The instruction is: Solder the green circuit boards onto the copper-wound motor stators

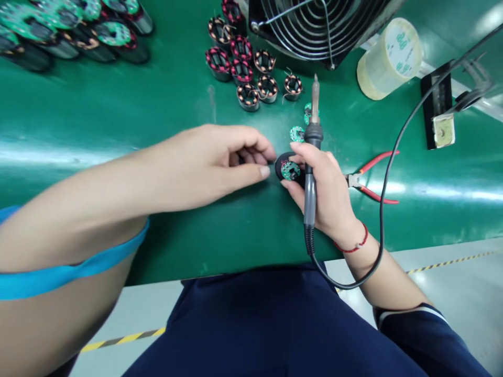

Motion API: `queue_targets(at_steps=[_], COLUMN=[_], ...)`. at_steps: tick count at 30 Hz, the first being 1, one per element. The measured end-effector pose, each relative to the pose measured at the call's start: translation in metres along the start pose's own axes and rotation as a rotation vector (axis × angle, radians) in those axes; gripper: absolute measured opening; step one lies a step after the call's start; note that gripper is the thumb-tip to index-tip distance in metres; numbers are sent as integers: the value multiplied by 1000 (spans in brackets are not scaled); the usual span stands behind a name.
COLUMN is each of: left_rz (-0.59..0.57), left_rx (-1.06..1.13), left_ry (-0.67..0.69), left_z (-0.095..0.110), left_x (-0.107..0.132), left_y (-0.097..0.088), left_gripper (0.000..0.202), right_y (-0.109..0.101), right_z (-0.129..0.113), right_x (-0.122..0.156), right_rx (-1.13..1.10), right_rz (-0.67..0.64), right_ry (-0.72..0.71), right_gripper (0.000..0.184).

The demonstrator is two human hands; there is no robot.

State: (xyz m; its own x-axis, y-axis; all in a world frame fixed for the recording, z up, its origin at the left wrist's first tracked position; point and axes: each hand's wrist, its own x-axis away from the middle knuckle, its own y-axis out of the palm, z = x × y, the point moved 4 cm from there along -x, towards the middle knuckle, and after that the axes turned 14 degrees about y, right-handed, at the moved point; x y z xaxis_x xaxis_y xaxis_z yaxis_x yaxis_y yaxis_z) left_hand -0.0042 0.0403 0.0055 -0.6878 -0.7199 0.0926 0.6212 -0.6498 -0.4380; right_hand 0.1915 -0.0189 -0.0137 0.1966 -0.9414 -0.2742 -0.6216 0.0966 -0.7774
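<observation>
My right hand [332, 193] holds a soldering iron [310, 196], its tip pointing away from me. The thumb and fingertips of that hand also rest against a black round piece [279, 163] on the bench. On top of this piece sits a small round green circuit board [291, 170]. Just left of it is my left hand [231, 159], fingers half curled and thumb a little apart from them, with nothing visible in between. Two loose green circuit boards [297, 134] lie beyond the right hand, partly covered by the iron.
Several copper-wound motor stators [247, 97] stand at the back middle, beside a black fan with a wire guard [306, 31]. Stators topped with green boards [113, 34] fill the back left. Red-handled pliers [356, 180], a tape roll [377, 73] and an iron stand [434, 110] are rightward. The iron's cable [387, 183] loops over my right forearm.
</observation>
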Motion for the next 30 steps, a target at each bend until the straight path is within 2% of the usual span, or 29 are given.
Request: queue_targets(at_steps=[3,8,11,14,19,22,26,30], left_rz=[-34,5,50,121,182,199,213,218], left_rx=[-112,-214,-174,-118,-70,-58,-32,-47], left_ry=[24,68,101,77,41,21,7,-11], left_z=[2,-2,-3,-1,4,4,7,8], left_x=[-1,-3,-3,-2,-2,-2,-4,-3], left_y=[6,17,22,25,28,29,29,28], left_gripper=[25,9,8,8,9,10,15,18], right_y=[2,0,-2,-4,-9,-12,-15,-11], right_z=[-1,-2,-3,-3,-6,-6,-8,-6], right_x=[2,1,0,-1,-3,-2,2,4], right_rx=[-56,-56,-57,-54,-71,-51,0,-17], right_rz=[-11,-22,-65,-89,-27,9,80,-5], right_ry=[-10,-5,-19,-18,-107,-103,-138,-79], right_gripper=[49,42,42,41,46,49,38,34])
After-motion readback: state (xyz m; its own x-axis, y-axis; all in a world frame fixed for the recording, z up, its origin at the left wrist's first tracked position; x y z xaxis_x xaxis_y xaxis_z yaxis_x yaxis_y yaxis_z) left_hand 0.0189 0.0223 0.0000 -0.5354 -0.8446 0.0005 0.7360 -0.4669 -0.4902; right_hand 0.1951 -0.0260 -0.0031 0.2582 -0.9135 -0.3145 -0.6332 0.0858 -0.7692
